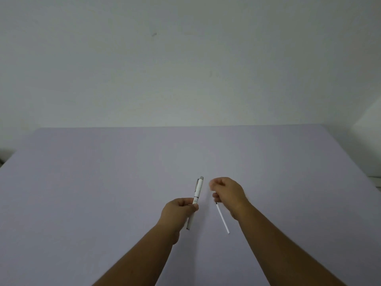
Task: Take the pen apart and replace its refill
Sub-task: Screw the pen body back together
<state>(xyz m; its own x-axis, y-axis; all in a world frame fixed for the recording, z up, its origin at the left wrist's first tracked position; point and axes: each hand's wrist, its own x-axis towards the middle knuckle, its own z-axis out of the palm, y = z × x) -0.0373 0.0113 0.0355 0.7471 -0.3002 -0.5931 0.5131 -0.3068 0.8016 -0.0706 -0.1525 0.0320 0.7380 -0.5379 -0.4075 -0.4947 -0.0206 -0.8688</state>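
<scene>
The white pen (195, 198) serves as the landmark here, held up above the pale lilac table (82, 193) with its silver-capped clip end pointing away from the person. To its left, and wrapped around its lower half, is the left hand (178, 209), fingers closed on the barrel so that the near end pokes out below the palm; that end looks dark and may be open, though this is too small to be sure. To the right of the pen, a little apart from it, the right hand (226, 193) is curled shut around one end of a thin white refill (222, 218), which slants down and towards the person, its free end hanging clear of the table as far as can be judged. Whether this is the old refill just drawn out or the new one about to go in cannot be told. If it is going in, the step looks best done by turning the barrel's open end towards the right hand, pinching the refill nearer its leading tip so it does not flex, lining the two up on one axis, and sliding gently without forcing.
</scene>
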